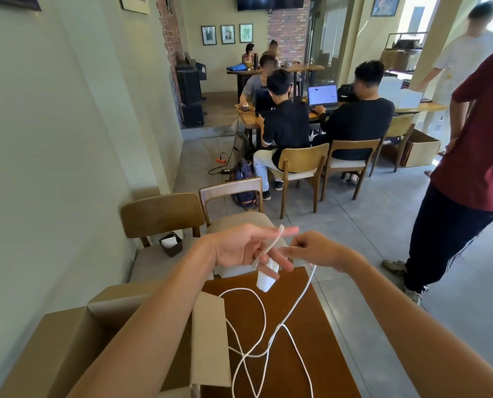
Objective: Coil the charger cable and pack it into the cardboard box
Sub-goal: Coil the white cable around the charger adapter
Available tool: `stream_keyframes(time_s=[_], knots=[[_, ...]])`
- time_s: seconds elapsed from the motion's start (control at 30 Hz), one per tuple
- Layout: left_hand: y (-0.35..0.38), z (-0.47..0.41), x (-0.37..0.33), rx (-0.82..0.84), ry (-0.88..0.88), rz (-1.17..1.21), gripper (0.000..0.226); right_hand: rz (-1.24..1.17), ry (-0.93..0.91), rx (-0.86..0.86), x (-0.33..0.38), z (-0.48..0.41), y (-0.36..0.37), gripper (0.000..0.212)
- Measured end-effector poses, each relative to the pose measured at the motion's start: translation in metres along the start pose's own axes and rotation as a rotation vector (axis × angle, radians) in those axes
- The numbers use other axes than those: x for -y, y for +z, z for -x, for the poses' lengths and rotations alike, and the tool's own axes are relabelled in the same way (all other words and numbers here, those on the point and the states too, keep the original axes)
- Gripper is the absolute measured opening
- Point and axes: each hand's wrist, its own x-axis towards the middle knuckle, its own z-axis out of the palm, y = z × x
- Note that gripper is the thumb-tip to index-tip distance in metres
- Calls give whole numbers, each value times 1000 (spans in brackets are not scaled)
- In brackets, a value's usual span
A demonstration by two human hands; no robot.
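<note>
Over glossy brown table [319,311], both hands [239,248] [315,249] hold thin white cable [279,326].

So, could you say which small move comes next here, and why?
Probably wrap another turn: the right hand pinches the thin white cable, only one strand crosses the fingers of the left hand, and most lies loose on the brown wooden table.

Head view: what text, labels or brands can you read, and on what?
None readable.
No marking shows on the charger brick or cable.
No print shows on the cardboard box.
The laptop screen bears a mark too small to read.
The framed pictures are too small to read.
</note>
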Motion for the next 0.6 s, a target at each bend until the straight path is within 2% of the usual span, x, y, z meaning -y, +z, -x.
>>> stream_keyframes(time_s=[0.1,0.2,0.33,0.43,0.6], knots=[[-2,-4,12,29,-116,-130,46,-24,59,15,7,-6,-20,38],[1,-14,20,-72,-146,-180,53,-270,103,-49,23,-6,-35,34],[1,-30,23,-335,-4,-66,56,-458,-42,-97,44,5,-35,36],[0,-38,17,-485,120,88,47,-510,-165,-135,51,11,-28,27],[4,-43,7,-571,267,275,48,-574,-282,-222,47,15,-12,16]])
